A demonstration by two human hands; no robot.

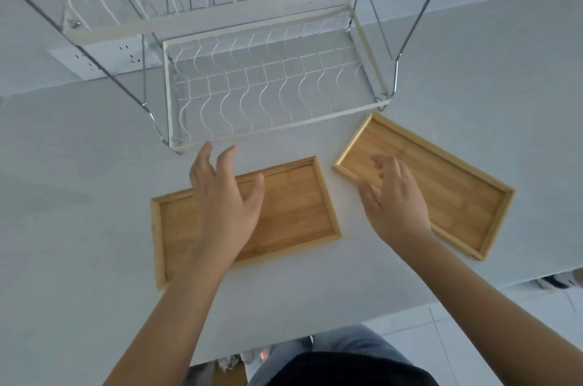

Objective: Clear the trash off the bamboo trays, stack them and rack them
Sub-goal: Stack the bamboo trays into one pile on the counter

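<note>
Head view. Left hand point(225, 196) spread wide, empty, hovering over the left bamboo tray point(296, 199). Right hand point(394, 199) also splayed and empty, above the near end of the right bamboo tray point(457, 193). Likely readying to gather the trays for stacking. No trash visible on either.

Both trays lie flat on the white table point(79, 212), just in front of the dish rack point(268, 86). Left tray's long axis runs roughly left-right, slightly tilted. Right tray's axis runs diagonally, far-left to near-right. Trays sit apart.
</note>
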